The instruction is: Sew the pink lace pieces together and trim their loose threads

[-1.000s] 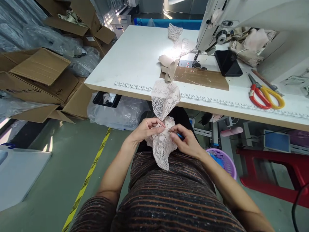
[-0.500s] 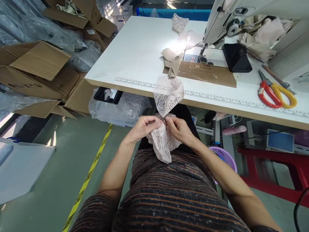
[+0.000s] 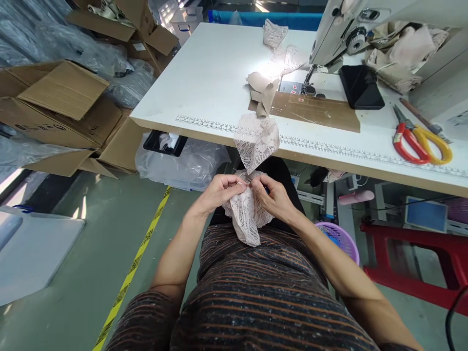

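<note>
A pale pink lace piece [image 3: 245, 219] hangs over my lap, bunched between my two hands. My left hand [image 3: 224, 191] pinches its upper edge between thumb and fingers. From the other side, my right hand [image 3: 270, 194] pinches the same lace close to the left fingertips. What exactly lies between the fingertips is too small to make out. Just above the hands, another lace piece [image 3: 257, 141] drapes over the table's front edge, its pointed end hanging down. Beige fabric pieces [image 3: 263, 90] lie behind it, next to the sewing machine [image 3: 329, 36].
On the white table [image 3: 175, 83] are red-and-yellow scissors [image 3: 420, 141], a black phone-like slab [image 3: 361, 87] and a heap of lace [image 3: 405, 56]. Cardboard boxes [image 3: 66, 102] stand at left. Below right are a purple basket [image 3: 340, 239] and a red stool [image 3: 405, 253].
My right hand's fingers have shifted slightly at the lace edge, index finger a little more raised. The left hand keeps its pinch. The view has moved a touch.
</note>
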A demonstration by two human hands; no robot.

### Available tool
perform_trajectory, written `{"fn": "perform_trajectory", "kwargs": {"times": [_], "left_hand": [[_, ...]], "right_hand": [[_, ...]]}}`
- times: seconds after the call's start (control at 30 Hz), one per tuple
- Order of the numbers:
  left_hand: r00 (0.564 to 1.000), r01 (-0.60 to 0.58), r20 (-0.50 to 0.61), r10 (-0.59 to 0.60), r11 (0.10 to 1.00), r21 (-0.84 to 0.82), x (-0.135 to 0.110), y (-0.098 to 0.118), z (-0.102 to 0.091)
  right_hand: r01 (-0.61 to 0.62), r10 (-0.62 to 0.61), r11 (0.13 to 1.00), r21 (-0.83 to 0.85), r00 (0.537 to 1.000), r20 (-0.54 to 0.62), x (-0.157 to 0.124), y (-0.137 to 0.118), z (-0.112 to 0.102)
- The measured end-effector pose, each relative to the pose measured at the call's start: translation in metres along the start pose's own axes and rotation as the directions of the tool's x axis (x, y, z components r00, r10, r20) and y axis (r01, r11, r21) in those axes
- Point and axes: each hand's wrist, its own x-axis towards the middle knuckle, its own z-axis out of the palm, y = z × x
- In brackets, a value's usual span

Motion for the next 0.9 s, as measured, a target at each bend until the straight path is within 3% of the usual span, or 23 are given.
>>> {"fn": "perform_trajectory", "kwargs": {"times": [0.13,0.23,0.4,0.53,0.63,0.77,0.83,0.9], "left_hand": [[1.0,-0.027,0.0,0.027,0.996,-0.084,0.007,-0.01,-0.003],[0.999,-0.037,-0.038,0.033,0.992,-0.122,0.014,-0.02,-0.012],[0.999,-0.018,-0.033,0.02,0.997,0.07,0.015,-0.032,-0.03],[0.999,-0.055,0.009,0.054,0.984,0.169,0.012,-0.037,-0.033],[0.997,-0.074,0.019,0.072,0.982,0.176,0.009,-0.033,-0.032],[0.994,-0.104,0.031,0.101,0.984,0.142,0.004,-0.017,-0.029],[0.991,-0.124,0.05,0.12,0.988,0.095,0.003,-0.009,-0.028],[0.988,-0.131,0.08,0.129,0.991,0.013,0.002,-0.006,-0.026]], "right_hand": [[-0.082,0.063,0.975,0.206,0.993,0.098,-0.008,0.0,-0.001],[-0.139,0.112,0.96,0.243,0.986,0.125,-0.017,-0.001,-0.012],[-0.12,0.089,0.969,0.214,0.985,0.149,-0.032,-0.009,-0.034],[-0.079,0.034,0.983,0.168,0.966,0.256,-0.038,-0.024,-0.031],[-0.03,-0.038,0.984,0.178,0.932,0.361,-0.04,-0.042,-0.024],[0.046,-0.153,0.975,0.217,0.846,0.511,-0.035,-0.064,-0.018],[0.085,-0.191,0.967,0.239,0.863,0.468,-0.028,-0.066,-0.015],[0.109,-0.178,0.966,0.233,0.937,0.3,-0.019,-0.061,-0.011]]}}
